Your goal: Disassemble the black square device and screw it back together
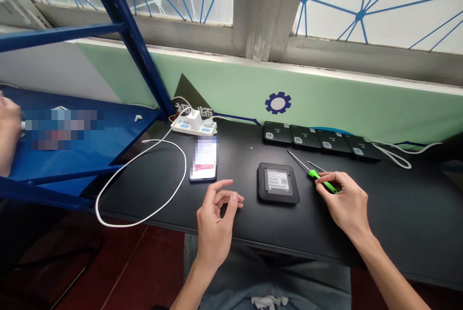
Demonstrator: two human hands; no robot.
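Observation:
My right hand (345, 199) pinches the green handle of a screwdriver (327, 183). Its metal shaft points away to the upper left, at or just above the black table. Beside it shows the thin shaft of a second tool (317, 167); my fingers hide the rest. Left of that hand lies a flat black square device (278, 183) with a white label facing up. My left hand (219, 218) hovers near the table's front edge, fingers loosely curled and partly spread, holding nothing visible. Between it and the power strip lies a phone (204, 159) with a lit, blurred screen.
Several flat black boxes (278, 133) line the back of the black table (231, 155). A tiny light piece (251, 147) lies mid-table. A white power strip (194, 126) holds plugs, with a looped white cable (141, 222). At left, another person's hand (9, 117) is over a blue table.

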